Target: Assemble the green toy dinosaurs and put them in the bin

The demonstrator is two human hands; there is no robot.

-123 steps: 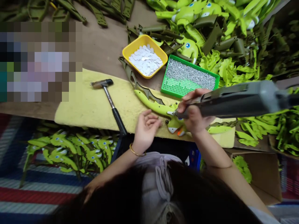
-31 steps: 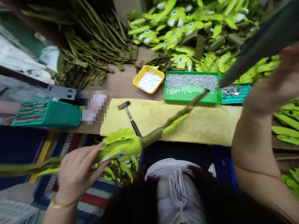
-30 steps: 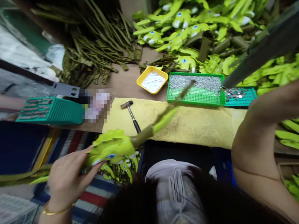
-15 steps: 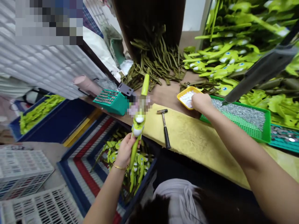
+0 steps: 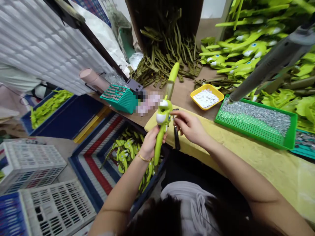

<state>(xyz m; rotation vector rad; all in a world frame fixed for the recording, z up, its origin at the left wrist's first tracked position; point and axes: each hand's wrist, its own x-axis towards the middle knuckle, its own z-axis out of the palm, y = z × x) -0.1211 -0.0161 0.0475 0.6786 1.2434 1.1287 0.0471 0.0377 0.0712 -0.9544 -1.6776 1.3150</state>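
My left hand (image 5: pixel 152 141) is closed around the lower part of a lime-green plastic toy piece (image 5: pixel 161 131) with white bulges and a blue-and-white eye. The piece stands tilted over the edge of a yellow padded mat (image 5: pixel 204 137). My right hand (image 5: pixel 190 126) has its index fingertip against the piece's side, by the eye, with the other fingers curled. Anything small between its fingertips is hidden. A hammer (image 5: pixel 176 137) lies on the mat, partly behind my right hand. Past that hand is a yellow tray (image 5: pixel 194 104) of small white plastic bits.
A green tray (image 5: pixel 248 126) of metal screws or pins sits right, below a hanging grey power driver (image 5: pixel 268 64). A teal rack (image 5: pixel 131 105) stands left. A crate (image 5: pixel 88 157) of green pieces is below. Dark olive strips (image 5: pixel 167 62) and more green pieces (image 5: pixel 253 55) are heaped behind.
My right hand has moved left from the yellow tray to the toy piece. My left hand has shifted the piece right and slightly up, over the mat's edge.
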